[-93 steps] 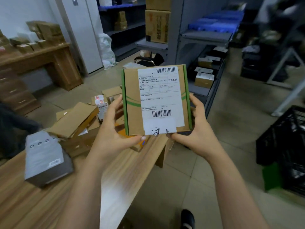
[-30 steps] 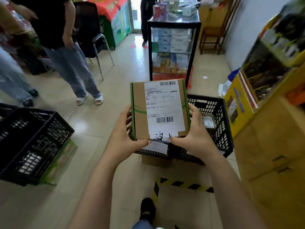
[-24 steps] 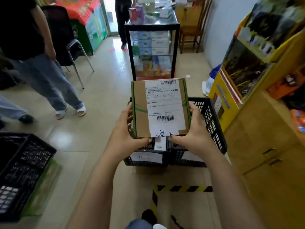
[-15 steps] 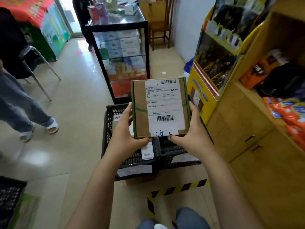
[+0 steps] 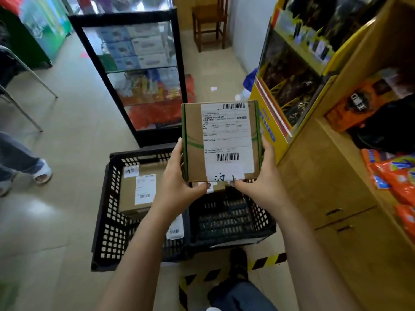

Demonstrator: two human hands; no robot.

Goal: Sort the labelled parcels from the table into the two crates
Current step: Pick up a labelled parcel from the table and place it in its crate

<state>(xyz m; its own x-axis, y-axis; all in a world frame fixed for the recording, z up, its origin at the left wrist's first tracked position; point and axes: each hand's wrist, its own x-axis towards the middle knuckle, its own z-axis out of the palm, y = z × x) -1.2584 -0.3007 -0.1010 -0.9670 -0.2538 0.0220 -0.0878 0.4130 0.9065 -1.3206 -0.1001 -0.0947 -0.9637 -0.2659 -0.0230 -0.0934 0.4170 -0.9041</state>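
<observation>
Glass display cabinet [image 5: 143,70] at the far side, black-framed, stocked with boxes. Yellow shelving [image 5: 314,70] along the right. Two black crates on the floor below the hands: left crate [image 5: 107,212] holding a brown parcel [image 5: 139,189] with a white label, right crate [image 5: 226,221] just beside it. Labelled parcel [image 5: 221,140] held up above the crates, label facing the camera, green tape along both edges. Left hand [image 5: 177,187] and right hand [image 5: 262,185] clamped on its lower sides, thumbs under the bottom edge.

A labelled parcel [image 5: 221,141] is gripped by the left hand [image 5: 177,187] and right hand [image 5: 262,184]; below the grip, two black crates [image 5: 107,221] are seen.
</observation>
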